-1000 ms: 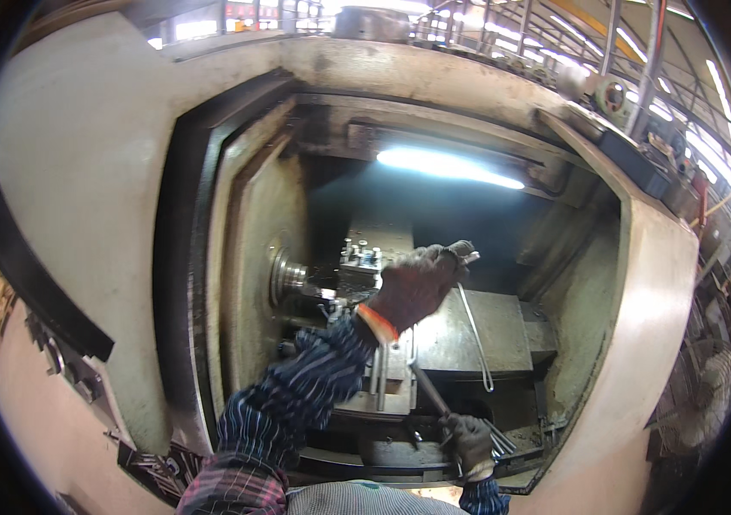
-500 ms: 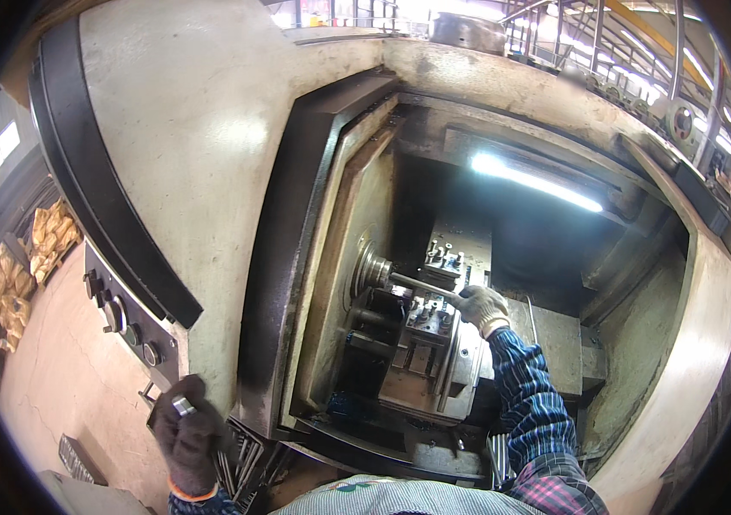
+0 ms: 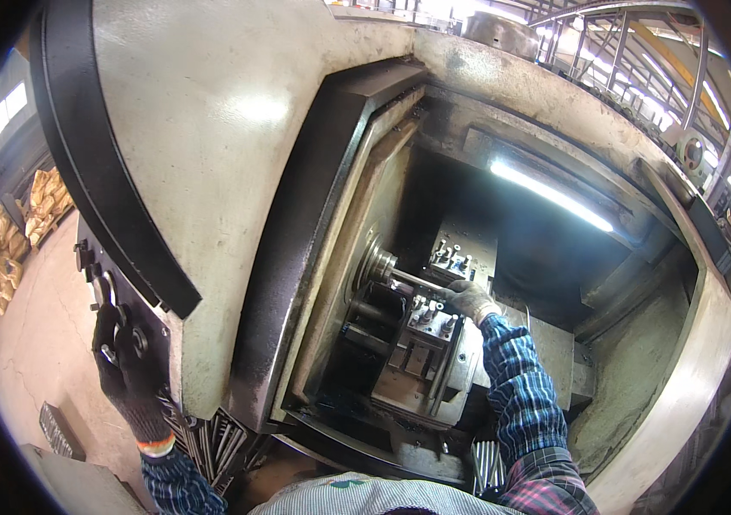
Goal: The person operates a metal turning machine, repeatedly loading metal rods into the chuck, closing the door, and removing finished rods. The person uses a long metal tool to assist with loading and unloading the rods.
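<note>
My left hand [image 3: 125,369], in a dark knit glove, is raised to the control panel [image 3: 152,330] on the machine's left side. Its fingers reach the round knobs [image 3: 139,342], and a short metal cylinder [image 3: 108,354] glints among them, partly hidden. Inside the lathe, a thin metal rod [image 3: 417,280] sticks out of the spindle chuck [image 3: 379,264]. My right hand [image 3: 472,300], in a pale glove, is closed around the rod's free end, above the tool post [image 3: 430,319] with its several bolts.
Bundles of metal rods [image 3: 219,446] lie low at the left, and more rods [image 3: 487,468] stand by my right forearm. A lit lamp tube [image 3: 550,196] crosses the enclosure. The black door edge [image 3: 297,240] rises between my arms. Wrapped tan bundles [image 3: 2,249] sit far left.
My left hand has moved up and left from beside the machine's lower corner to the panel knobs. My right hand stays on the rod. The view has shifted slightly.
</note>
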The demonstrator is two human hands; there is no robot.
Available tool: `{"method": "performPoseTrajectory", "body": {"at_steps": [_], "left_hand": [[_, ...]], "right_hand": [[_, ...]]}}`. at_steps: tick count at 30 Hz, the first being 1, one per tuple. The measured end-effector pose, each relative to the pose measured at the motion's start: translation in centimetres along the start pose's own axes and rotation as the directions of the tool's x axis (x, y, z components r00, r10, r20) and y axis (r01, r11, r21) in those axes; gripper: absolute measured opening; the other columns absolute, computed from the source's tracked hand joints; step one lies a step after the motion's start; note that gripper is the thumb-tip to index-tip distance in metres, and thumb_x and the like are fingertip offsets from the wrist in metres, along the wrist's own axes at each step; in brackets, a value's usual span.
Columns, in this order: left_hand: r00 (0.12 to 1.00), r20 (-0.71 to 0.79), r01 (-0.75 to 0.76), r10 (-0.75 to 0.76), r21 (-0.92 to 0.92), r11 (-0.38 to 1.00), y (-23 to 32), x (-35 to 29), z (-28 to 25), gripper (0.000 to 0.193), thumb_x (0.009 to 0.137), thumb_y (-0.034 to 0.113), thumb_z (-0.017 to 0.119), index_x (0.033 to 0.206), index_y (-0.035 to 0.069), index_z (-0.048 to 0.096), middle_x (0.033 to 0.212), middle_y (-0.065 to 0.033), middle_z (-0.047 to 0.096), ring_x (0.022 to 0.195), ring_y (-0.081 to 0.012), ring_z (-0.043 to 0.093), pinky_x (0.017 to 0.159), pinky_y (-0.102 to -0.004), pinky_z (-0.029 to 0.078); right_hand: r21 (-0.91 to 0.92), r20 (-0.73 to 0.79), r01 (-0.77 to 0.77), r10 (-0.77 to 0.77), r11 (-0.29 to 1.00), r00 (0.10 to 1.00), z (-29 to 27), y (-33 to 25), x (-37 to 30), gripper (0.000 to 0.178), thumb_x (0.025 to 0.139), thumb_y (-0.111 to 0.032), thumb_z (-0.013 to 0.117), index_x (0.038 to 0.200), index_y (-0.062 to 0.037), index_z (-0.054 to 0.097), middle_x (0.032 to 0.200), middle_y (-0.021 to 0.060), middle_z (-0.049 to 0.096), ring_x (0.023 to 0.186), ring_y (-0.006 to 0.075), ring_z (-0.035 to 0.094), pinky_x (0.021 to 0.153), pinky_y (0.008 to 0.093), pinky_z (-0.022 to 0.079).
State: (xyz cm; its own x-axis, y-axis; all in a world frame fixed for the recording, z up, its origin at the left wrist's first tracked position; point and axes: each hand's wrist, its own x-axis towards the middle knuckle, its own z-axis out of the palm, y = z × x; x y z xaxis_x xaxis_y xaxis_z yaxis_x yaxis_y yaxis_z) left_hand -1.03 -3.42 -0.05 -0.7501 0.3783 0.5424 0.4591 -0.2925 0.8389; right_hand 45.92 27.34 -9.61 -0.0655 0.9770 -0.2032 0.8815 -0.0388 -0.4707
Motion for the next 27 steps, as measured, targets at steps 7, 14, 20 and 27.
{"method": "performPoseTrajectory", "body": {"at_steps": [7,14,20,27], "left_hand": [[0.828,0.118,-0.511,0.549,0.562,0.651,-0.9,0.5,1.7,0.031,0.104,0.005,0.055,0.132,-0.008,0.057,0.129,-0.0167,0.064,0.113,-0.0217,0.064,0.098,-0.0334,0.055],[0.983,-0.137,-0.125,0.119,-0.034,0.992,-1.3,-1.1,2.2,0.031,0.106,0.006,0.054,0.134,-0.005,0.058,0.130,-0.0174,0.065,0.115,-0.0223,0.064,0.095,-0.0338,0.055],[0.982,-0.124,-0.145,0.140,-0.033,0.989,-1.6,-1.0,1.4,0.031,0.105,0.007,0.055,0.134,-0.004,0.059,0.128,-0.0171,0.067,0.114,-0.0226,0.066,0.095,-0.0336,0.055],[0.975,-0.019,-0.207,0.221,0.281,0.937,1.3,0.4,1.6,0.027,0.104,0.009,0.056,0.127,-0.003,0.066,0.110,-0.0134,0.073,0.095,-0.0169,0.069,0.084,-0.0298,0.054]], "right_hand": [[-0.560,0.098,0.113,-0.070,0.821,0.993,-0.7,1.8,0.1,0.035,0.095,-0.036,0.060,0.113,-0.0087,0.073,0.108,0.0193,0.073,0.103,0.0357,0.070,0.088,0.0450,0.055],[-0.198,0.157,0.167,-0.137,0.966,0.978,-0.6,0.7,2.9,0.056,0.093,-0.056,0.064,0.110,-0.0044,0.075,0.093,0.0159,0.076,0.086,0.0270,0.073,0.079,0.0383,0.057],[-0.307,0.308,0.353,-0.258,0.884,0.916,2.7,-10.4,4.5,0.090,0.083,-0.063,0.066,0.145,-0.0001,0.052,0.131,0.0258,0.065,0.122,0.0391,0.063,0.103,0.0436,0.050],[-0.246,0.277,0.363,-0.293,0.899,0.915,3.7,-9.5,3.9,0.102,0.075,-0.059,0.079,0.147,0.0028,0.042,0.127,0.0293,0.064,0.121,0.0436,0.061,0.100,0.0466,0.050]]}}
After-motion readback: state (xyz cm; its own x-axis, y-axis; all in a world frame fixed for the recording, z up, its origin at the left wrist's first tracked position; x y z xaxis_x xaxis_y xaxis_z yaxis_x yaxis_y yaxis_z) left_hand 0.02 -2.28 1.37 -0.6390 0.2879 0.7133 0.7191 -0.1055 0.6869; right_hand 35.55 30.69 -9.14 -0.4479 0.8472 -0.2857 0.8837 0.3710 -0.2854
